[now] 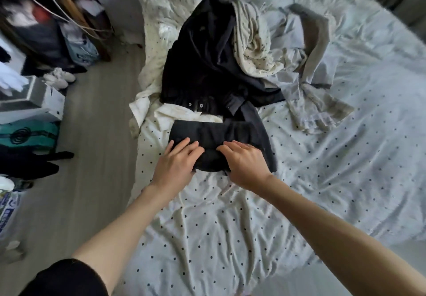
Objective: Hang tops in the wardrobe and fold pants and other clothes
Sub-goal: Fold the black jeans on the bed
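Risk of fold slipping: left hand and right hand flat, fingers straight, pressing small black garment on bed, just near side of clothes pile, sheet wrinkled beneath.

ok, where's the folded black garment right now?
Head view, centre: folded black garment on the dotted bedsheet, under both hands, just below the black top.

Small folded black garment lies flat before a heap of black and cream clothes.
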